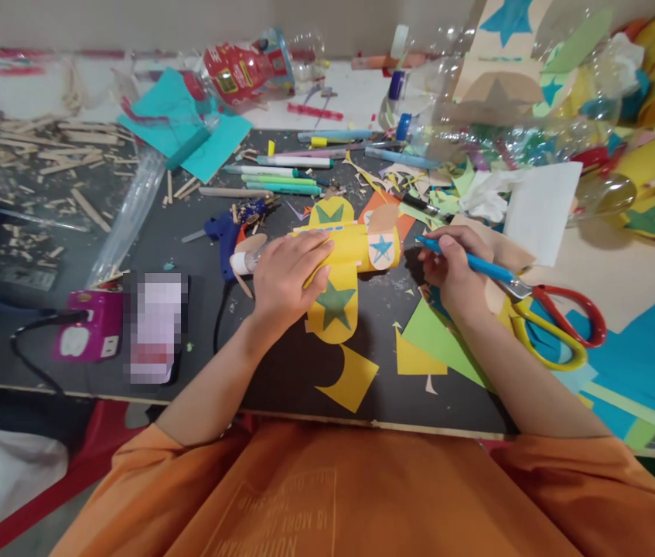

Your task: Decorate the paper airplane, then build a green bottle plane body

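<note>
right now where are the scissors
In the head view, the scissors lie on the right side of the table, just right of the person's right hand, next to the beige paper.

Orange shirt (373, 495) txt: "IS MORE", rest unclear.

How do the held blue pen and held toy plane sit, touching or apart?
Apart. Head view shows a clear gap between the tip of the blue pen and the toy plane.
</note>
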The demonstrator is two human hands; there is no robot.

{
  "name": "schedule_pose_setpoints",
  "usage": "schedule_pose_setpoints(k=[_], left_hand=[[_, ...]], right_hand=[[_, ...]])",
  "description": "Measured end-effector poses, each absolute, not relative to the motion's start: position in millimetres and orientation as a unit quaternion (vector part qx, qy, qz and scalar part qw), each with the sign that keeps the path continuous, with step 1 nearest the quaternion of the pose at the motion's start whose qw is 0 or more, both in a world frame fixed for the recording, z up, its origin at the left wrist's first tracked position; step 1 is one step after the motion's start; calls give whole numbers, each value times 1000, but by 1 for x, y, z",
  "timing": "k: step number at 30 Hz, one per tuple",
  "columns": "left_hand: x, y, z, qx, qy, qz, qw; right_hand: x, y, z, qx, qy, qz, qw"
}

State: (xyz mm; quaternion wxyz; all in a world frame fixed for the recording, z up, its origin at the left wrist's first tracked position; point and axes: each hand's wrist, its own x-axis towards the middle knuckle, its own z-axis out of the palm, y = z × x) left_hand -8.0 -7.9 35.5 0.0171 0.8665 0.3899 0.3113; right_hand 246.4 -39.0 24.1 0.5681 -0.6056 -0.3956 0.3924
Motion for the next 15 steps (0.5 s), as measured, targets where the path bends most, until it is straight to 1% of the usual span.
schedule_pose_setpoints(k=[6,15], left_hand=[[-9,-7,35,864,386,322,20],[-7,-9,40,863,388,321,34]], right_hand=[[250,-36,21,-578,-399,416,577],[255,-39,22,-575,-378,442,575]])
